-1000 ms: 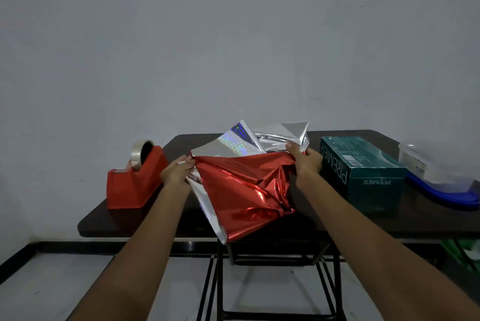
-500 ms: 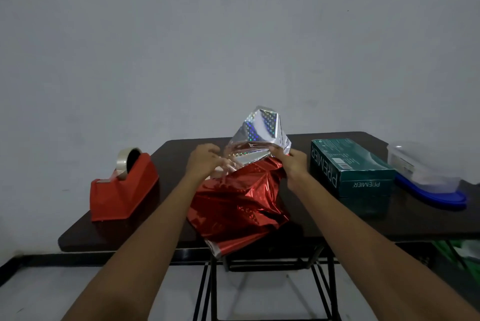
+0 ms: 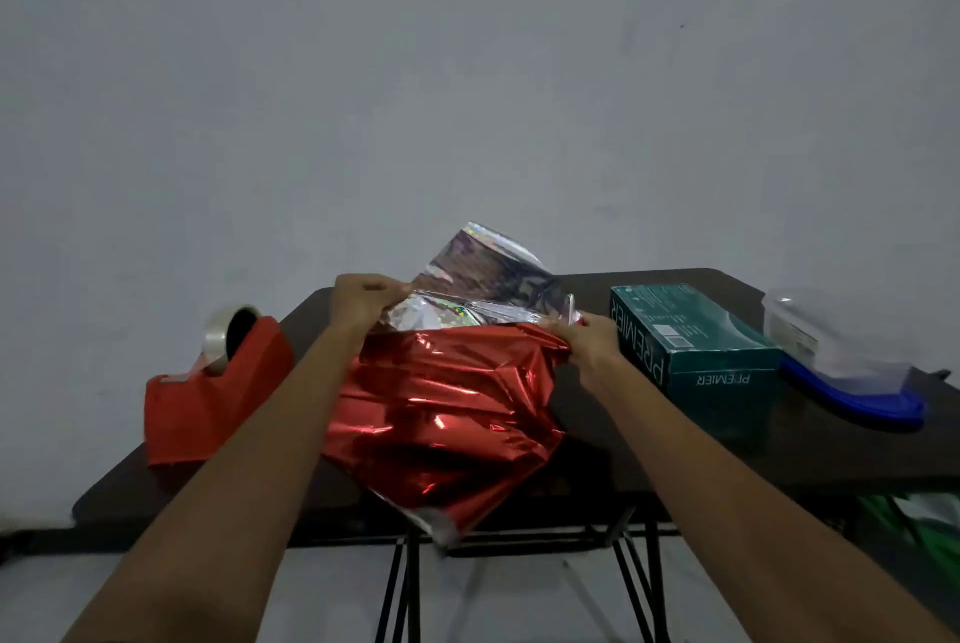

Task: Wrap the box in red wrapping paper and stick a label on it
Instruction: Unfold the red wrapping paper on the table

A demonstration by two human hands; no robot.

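A crumpled sheet of shiny red wrapping paper point(image 3: 447, 413) with a silver holographic back lies in the middle of the dark table point(image 3: 831, 455), its lower corner hanging over the front edge. My left hand point(image 3: 363, 302) pinches the sheet's upper left edge. At the upper right edge my right hand point(image 3: 587, 338) grips the sheet. Between my hands the silver side stands up as a flap. The dark green box point(image 3: 696, 348) printed PREMIER sits bare on the table just right of my right hand.
A red tape dispenser point(image 3: 208, 393) with a clear tape roll stands at the table's left end. At the right end lies a clear plastic container on a blue lid point(image 3: 852, 382). A grey wall rises behind the table. Black metal legs show beneath it.
Both hands have shifted along the sheet's top edge and spread apart again. The silver flap has opened wider and the red side is pulled flatter toward me.
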